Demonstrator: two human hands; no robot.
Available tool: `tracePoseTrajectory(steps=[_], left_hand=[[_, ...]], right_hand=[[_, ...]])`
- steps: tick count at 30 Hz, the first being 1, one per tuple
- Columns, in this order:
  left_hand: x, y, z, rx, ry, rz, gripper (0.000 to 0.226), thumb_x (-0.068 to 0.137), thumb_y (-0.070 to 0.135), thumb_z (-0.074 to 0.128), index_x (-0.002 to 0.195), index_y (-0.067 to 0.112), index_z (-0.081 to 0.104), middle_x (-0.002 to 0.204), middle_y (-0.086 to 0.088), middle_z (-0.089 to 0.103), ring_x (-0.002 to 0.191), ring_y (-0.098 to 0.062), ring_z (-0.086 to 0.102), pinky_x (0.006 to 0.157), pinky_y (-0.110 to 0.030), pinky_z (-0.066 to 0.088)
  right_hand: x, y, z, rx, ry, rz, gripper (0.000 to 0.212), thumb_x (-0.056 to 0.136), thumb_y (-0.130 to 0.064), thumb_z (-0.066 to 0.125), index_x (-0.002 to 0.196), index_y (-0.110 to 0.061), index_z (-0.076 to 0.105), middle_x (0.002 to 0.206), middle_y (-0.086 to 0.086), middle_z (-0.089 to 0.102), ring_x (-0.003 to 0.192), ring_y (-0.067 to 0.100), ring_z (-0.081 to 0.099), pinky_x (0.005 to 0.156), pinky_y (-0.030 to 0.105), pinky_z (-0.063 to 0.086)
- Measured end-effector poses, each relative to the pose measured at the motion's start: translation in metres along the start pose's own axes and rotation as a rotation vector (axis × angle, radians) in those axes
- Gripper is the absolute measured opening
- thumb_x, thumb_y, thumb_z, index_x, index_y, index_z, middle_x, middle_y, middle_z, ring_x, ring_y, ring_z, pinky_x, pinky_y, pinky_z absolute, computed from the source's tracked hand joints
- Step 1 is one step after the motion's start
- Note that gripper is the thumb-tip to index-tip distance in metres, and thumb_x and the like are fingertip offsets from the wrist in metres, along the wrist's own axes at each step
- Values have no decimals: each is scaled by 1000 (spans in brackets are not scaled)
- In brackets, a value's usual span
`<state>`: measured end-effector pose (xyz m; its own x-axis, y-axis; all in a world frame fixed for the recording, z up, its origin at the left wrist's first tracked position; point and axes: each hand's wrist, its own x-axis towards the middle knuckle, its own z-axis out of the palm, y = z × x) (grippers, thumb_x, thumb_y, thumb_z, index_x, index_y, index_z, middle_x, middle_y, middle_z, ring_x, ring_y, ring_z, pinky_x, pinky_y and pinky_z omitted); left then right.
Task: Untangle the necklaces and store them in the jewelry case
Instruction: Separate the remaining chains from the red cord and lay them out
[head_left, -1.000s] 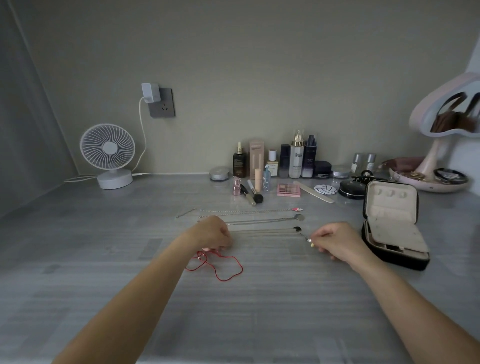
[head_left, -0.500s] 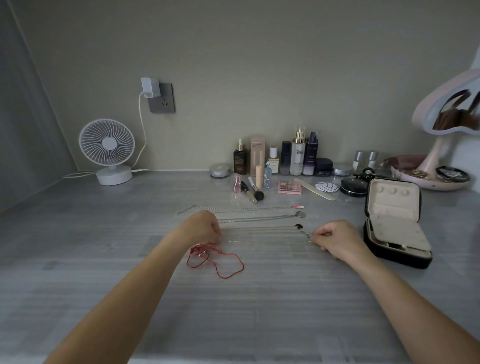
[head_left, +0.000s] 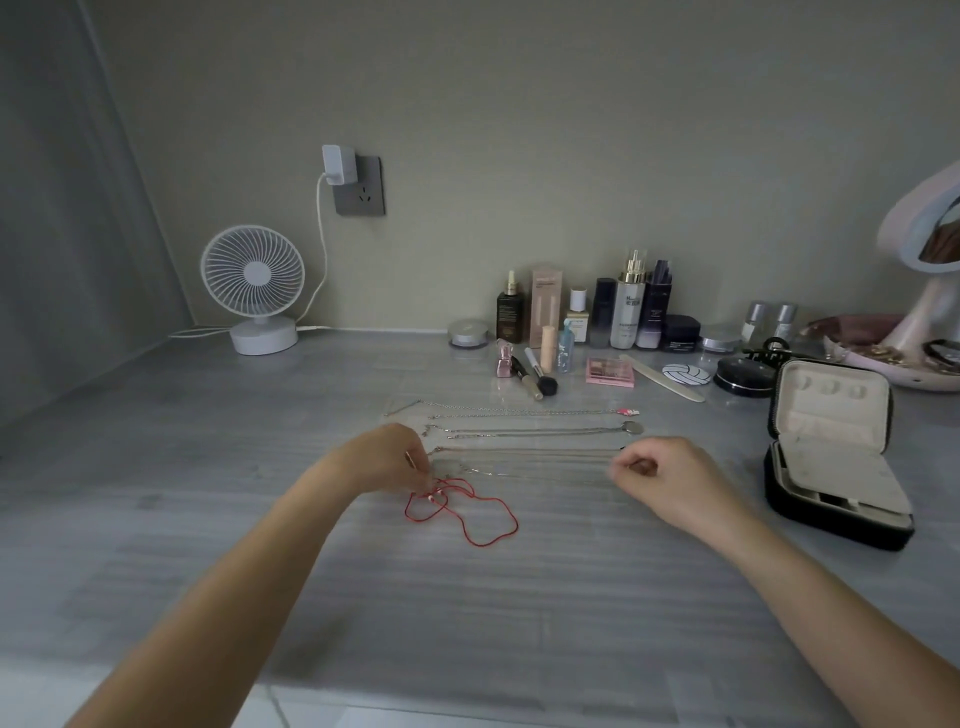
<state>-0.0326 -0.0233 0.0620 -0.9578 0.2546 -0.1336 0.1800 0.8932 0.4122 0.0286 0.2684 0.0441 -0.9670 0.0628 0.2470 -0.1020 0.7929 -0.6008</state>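
Here both hands work low over the grey table. The left hand curls its fingers down and pinches the left end of a thin chain. The right hand, at its 3 o'clock, has its fingers curled in and its thumb pressed on the chain's other end, though blur hides the grip itself. A red cord lies tangled at the left hand's 5 o'clock. Three straightened necklaces lie at 12 o'clock. The jewelry case stands open at the right hand's 3 o'clock.
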Motion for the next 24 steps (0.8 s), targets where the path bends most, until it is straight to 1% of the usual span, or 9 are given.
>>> tracePoseTrajectory(steps=[3, 6, 8, 12, 15, 19, 21, 23, 24], left_hand=[[-1, -5, 8, 10, 18, -6, 10, 78, 21, 69, 85, 17, 63, 73, 11, 51, 74, -12, 51, 56, -16, 36], [-2, -5, 8, -84, 39, -1, 6, 80, 19, 67, 78, 17, 62, 71, 6, 56, 68, -12, 51, 54, -18, 38], [-8, -2, 3, -197, 46, 2, 9, 81, 19, 68, 74, 17, 62, 68, 5, 57, 60, -9, 49, 49, -17, 36], [-18, 6, -8, -328, -16, 24, 8, 85, 16, 64, 77, 16, 60, 71, 4, 60, 65, -7, 55, 51, -18, 38], [-22, 13, -10, -398, -29, 34, 7, 85, 17, 64, 79, 16, 60, 71, 5, 62, 64, -7, 56, 53, -18, 41], [-22, 22, -12, -558, -29, 41, 6, 86, 16, 64, 80, 16, 61, 69, 4, 64, 59, -5, 56, 52, -19, 40], [-23, 27, -12, -522, -85, 53, 4, 87, 18, 62, 83, 16, 62, 69, 4, 67, 58, -2, 60, 52, -17, 41], [-23, 31, -11, -451, -168, 57, 8, 90, 18, 56, 89, 15, 64, 75, 4, 71, 63, -3, 64, 52, -15, 42], [-23, 32, -10, -401, -169, 54, 10, 91, 18, 55, 91, 13, 64, 78, 3, 72, 67, -5, 65, 52, -15, 43]], right_hand=[[-4, -19, 2, -44, -76, -69, 6, 80, -25, 66, 78, -22, 72, 74, -12, 67, 71, 0, 58, 60, 9, 40], [-5, -35, 4, -40, -103, -118, 7, 79, -24, 66, 77, -22, 72, 75, -11, 67, 70, -2, 57, 60, 7, 40], [-5, -45, 6, -28, -106, -145, 7, 79, -24, 66, 78, -21, 72, 73, -12, 66, 67, -3, 56, 59, 8, 40], [-3, -59, 15, 13, -138, -188, 6, 81, -24, 65, 81, -22, 71, 75, -13, 64, 68, -3, 55, 62, 12, 41], [-2, -68, 25, 15, -146, -232, 9, 82, -24, 65, 86, -19, 72, 77, -11, 65, 68, -2, 55, 61, 9, 39], [1, -80, 37, 62, -112, -269, 11, 84, -23, 64, 88, -18, 72, 75, -13, 62, 69, 1, 56, 62, 8, 38], [4, -85, 41, 108, -67, -278, 11, 85, -22, 62, 88, -18, 71, 70, -17, 60, 65, -3, 53, 60, 8, 38], [7, -88, 44, 143, -40, -276, 11, 87, -22, 60, 86, -18, 69, 64, -19, 56, 60, -5, 50, 58, 9, 37], [8, -89, 45, 151, -40, -275, 11, 87, -22, 59, 86, -17, 69, 64, -19, 56, 60, -5, 50, 58, 10, 37]])
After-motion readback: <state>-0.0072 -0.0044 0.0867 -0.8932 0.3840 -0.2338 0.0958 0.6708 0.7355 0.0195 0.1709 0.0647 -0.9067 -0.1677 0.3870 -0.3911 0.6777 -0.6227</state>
